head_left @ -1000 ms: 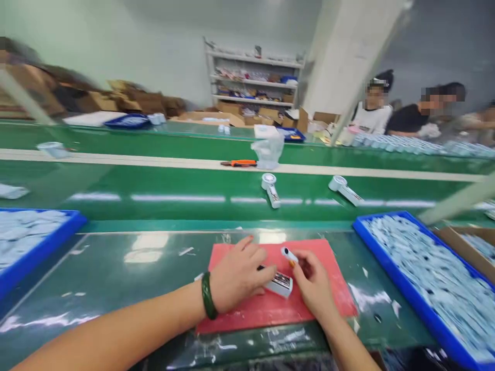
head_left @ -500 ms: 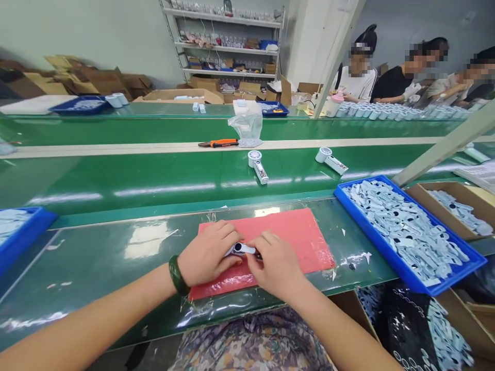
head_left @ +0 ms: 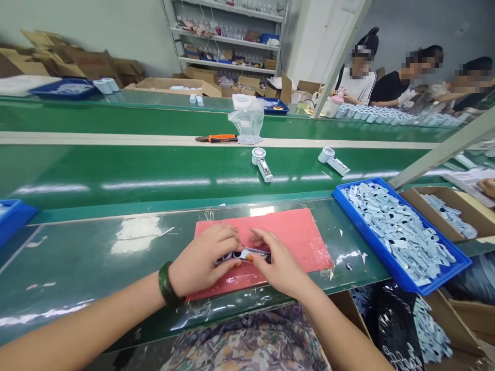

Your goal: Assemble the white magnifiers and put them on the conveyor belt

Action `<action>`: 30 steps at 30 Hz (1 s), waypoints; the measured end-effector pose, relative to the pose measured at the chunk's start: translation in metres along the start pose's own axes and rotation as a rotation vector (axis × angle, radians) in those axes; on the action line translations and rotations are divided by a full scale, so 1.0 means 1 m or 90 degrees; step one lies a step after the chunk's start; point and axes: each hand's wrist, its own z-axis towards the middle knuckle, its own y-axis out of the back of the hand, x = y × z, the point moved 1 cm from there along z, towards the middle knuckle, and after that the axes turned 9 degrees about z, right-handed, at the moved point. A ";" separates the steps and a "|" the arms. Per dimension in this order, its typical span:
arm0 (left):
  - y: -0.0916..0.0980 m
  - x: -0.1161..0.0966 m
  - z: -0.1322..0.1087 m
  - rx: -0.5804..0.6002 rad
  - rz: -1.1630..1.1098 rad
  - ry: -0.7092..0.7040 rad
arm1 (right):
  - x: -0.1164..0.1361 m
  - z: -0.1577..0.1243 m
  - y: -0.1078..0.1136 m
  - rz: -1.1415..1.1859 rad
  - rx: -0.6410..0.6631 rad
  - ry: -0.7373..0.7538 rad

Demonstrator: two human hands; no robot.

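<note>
On the red pad [head_left: 297, 232], a handheld fan [head_left: 249, 254] lies sideways between my hands, its handle pointing right. A small pale-blue cover strip with a dark oval sits along the handle. My left hand [head_left: 204, 255] is closed around the left end of the fan and hides it. My right hand [head_left: 284, 265] curves round the handle's right end, its thumb pressed on the strip and its fingers raised above. Two more handheld fans, one ahead [head_left: 263, 165] and one farther right [head_left: 333, 161], lie on the green belt [head_left: 174, 170].
To the right stands a blue tray [head_left: 421, 286] full of pale-blue strips, beside a cardboard box [head_left: 436, 216] of similar parts. Another blue tray [head_left: 17, 216] is at left. Orange-handled pliers [head_left: 218, 138] and a plastic bag [head_left: 248, 123] lie beyond the belt. Several co-workers sit at back right.
My right fingers have lifted and spread away from the handle, while the thumb lies on the strip. More of the handle's right end now shows. The camera view has shifted slightly.
</note>
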 end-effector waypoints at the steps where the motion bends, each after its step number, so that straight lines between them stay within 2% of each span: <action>1: -0.001 -0.004 -0.004 -0.003 0.029 -0.003 | 0.003 -0.003 0.001 -0.032 0.034 0.002; 4: -0.005 -0.016 -0.016 -0.002 0.095 0.028 | 0.010 -0.011 0.001 -0.115 0.108 0.031; 9: -0.011 -0.029 -0.017 0.035 0.101 0.091 | 0.003 -0.015 -0.007 -0.119 0.043 0.046; 14: -0.010 -0.029 -0.013 0.026 0.134 0.065 | -0.005 -0.017 -0.010 -0.145 0.068 0.097; 17: -0.010 -0.030 -0.015 0.008 0.152 0.050 | -0.002 -0.018 -0.011 -0.183 0.041 0.100; 22: -0.005 -0.033 -0.012 0.066 0.212 0.048 | 0.002 -0.020 -0.009 -0.113 0.028 0.081; 24: 0.002 -0.023 -0.006 0.080 0.271 0.035 | -0.002 -0.026 -0.001 -0.082 0.009 0.098; 26: 0.014 -0.001 0.007 0.088 0.333 -0.009 | -0.009 -0.034 0.012 -0.091 -0.049 0.112; 28: 0.033 0.035 0.026 0.078 0.403 -0.069 | -0.019 -0.043 0.030 -0.125 -0.136 0.107; 30: 0.052 0.084 0.051 0.040 0.464 -0.087 | -0.028 -0.052 0.053 -0.158 -0.215 0.094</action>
